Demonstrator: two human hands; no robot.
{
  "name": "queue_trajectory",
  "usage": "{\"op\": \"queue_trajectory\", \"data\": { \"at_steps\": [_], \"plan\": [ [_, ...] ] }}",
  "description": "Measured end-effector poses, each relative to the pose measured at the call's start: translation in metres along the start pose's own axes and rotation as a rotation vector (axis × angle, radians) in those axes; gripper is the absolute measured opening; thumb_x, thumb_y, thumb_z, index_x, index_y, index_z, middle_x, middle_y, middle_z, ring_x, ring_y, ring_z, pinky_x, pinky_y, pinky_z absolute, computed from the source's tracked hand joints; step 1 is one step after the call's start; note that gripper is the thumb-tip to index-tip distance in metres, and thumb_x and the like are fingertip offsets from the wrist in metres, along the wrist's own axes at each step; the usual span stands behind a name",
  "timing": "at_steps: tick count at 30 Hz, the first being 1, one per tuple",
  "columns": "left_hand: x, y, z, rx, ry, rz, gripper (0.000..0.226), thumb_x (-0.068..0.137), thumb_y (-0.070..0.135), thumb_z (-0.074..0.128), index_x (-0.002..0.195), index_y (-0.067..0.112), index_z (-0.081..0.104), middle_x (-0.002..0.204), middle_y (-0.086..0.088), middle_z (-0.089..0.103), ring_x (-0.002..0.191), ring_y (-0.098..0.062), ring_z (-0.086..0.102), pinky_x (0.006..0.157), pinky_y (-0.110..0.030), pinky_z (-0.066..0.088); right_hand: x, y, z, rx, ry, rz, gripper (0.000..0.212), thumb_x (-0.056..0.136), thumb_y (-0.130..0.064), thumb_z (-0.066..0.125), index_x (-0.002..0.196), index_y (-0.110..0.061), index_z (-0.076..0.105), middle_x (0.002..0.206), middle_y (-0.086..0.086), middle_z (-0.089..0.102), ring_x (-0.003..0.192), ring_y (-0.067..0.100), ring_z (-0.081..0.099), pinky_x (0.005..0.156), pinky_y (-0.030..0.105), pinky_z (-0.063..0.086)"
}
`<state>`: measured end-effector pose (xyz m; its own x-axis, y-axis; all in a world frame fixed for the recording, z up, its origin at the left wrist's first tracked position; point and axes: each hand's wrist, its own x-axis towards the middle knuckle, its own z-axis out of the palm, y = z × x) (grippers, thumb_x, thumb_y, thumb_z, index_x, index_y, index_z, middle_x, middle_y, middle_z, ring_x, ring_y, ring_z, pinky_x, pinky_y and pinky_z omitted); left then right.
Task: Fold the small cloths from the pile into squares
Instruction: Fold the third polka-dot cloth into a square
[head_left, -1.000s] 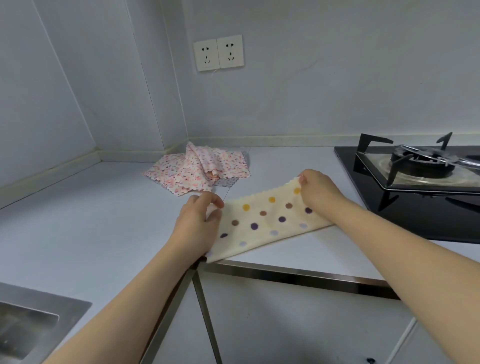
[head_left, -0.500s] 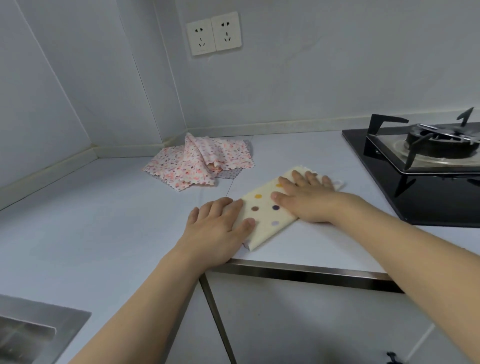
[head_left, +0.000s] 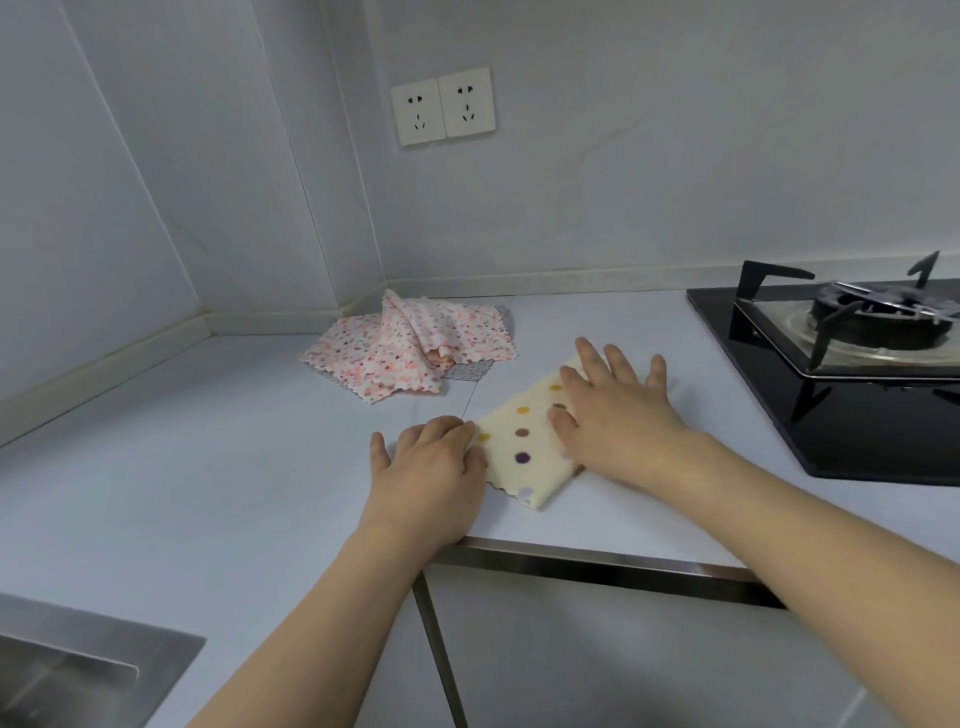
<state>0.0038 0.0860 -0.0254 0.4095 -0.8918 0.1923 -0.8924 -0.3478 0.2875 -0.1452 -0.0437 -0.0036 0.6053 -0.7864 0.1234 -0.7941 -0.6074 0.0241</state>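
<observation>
Since the earlier frame the left hand (head_left: 431, 467) has slid to the cream polka-dot cloth (head_left: 524, 447)'s edge, fingers curled there; the flat right hand (head_left: 615, 415) presses. Next: fold it square.

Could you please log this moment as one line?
phase: flattening fold | left hand: presses polka-dot cloth edge | right hand: flat on cloth | floral cloth pile: waiting behind
</observation>
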Motion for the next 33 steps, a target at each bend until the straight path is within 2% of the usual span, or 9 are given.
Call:
{"op": "queue_trajectory", "data": {
  "at_steps": [9,12,15,18,22,26,28,31,33],
  "plan": [
    [0.007,-0.009,0.004,-0.075,0.015,0.153,0.053,0.097,0.014,0.032,0.147,0.03,0.035,0.154,0.012,0.033,0.14,-0.016,0.03,0.115,-0.044,0.022,-0.029,-0.008,0.014,0.195,-0.18,0.019,0.069,0.097,-0.059,0.01,0.154,-0.022,-0.002,0.161,0.007,-0.014,0.146,0.031,-0.014,0.116,0.055,-0.006],
    [0.009,-0.01,0.005,-0.039,-0.003,0.162,0.049,0.095,0.019,0.033,0.142,0.027,0.045,0.151,0.01,0.038,0.138,-0.016,0.034,0.114,-0.039,0.025,-0.031,-0.011,0.015,0.174,0.008,0.007,0.057,0.1,-0.046,0.02,0.151,-0.019,0.02,0.161,0.007,-0.001,0.147,0.029,-0.002,0.117,0.052,0.001],
    [0.007,-0.003,0.0,-0.008,-0.026,0.075,0.049,0.095,0.026,0.03,0.142,0.028,0.044,0.152,0.01,0.036,0.139,-0.015,0.031,0.116,-0.039,0.021,-0.043,-0.012,0.009,0.124,0.314,-0.138,0.036,0.095,-0.02,0.04,0.128,-0.014,0.054,0.142,0.009,0.039,0.128,0.03,0.035,0.106,0.039,0.028],
    [-0.002,0.005,-0.006,0.011,-0.072,0.042,0.051,0.094,0.03,0.027,0.143,0.031,0.04,0.152,0.008,0.035,0.138,-0.016,0.032,0.116,-0.044,0.017,-0.06,-0.016,-0.001,0.232,0.176,-0.241,0.034,0.09,-0.006,0.04,0.119,-0.013,0.057,0.124,0.006,0.049,0.114,0.027,0.047,0.089,0.036,0.041],
    [-0.021,0.015,-0.021,-0.006,-0.213,-0.024,0.058,0.09,0.036,0.029,0.147,0.032,0.033,0.152,0.005,0.032,0.138,-0.019,0.03,0.116,-0.045,0.015,-0.091,-0.016,-0.002,0.218,0.074,-0.238,0.034,0.093,-0.019,0.038,0.124,-0.012,0.051,0.129,0.005,0.046,0.112,0.028,0.051,0.081,0.033,0.041],
    [-0.059,0.022,-0.03,-0.046,-0.229,-0.008,0.076,0.07,0.046,0.034,0.145,0.032,0.036,0.142,0.005,0.036,0.134,-0.02,0.031,0.113,-0.036,0.018,-0.125,0.002,0.003,0.22,0.087,-0.301,0.053,0.089,-0.046,0.045,0.134,-0.016,0.044,0.137,0.001,0.042,0.121,0.024,0.044,0.1,0.032,0.035],
    [-0.075,0.02,-0.03,-0.012,-0.2,0.031,0.073,0.071,0.045,0.043,0.142,0.031,0.04,0.133,0.004,0.039,0.128,-0.021,0.035,0.109,-0.034,0.026,-0.137,0.008,0.006,0.113,0.172,-0.32,0.051,0.084,-0.051,0.058,0.122,-0.017,0.051,0.121,0.001,0.05,0.106,0.023,0.053,0.091,0.031,0.041],
    [-0.086,0.019,-0.031,0.016,-0.079,0.065,0.042,0.085,0.03,0.059,0.127,0.027,0.056,0.116,0.004,0.045,0.113,-0.02,0.043,0.095,-0.032,0.039,-0.149,0.007,0.007,0.054,0.302,-0.284,0.041,0.057,-0.037,0.088,0.076,-0.016,0.059,0.075,0.001,0.054,0.054,0.021,0.056,0.049,0.027,0.037],
    [-0.09,0.021,-0.033,0.052,0.043,0.142,0.022,0.088,0.018,0.058,0.109,0.02,0.066,0.111,0.003,0.05,0.107,-0.022,0.047,0.091,-0.035,0.043,-0.149,0.008,0.007,0.068,0.377,-0.308,0.036,0.053,-0.023,0.089,0.067,-0.015,0.056,0.065,0.003,0.052,0.044,0.023,0.05,0.047,0.026,0.028]
  ]
}}
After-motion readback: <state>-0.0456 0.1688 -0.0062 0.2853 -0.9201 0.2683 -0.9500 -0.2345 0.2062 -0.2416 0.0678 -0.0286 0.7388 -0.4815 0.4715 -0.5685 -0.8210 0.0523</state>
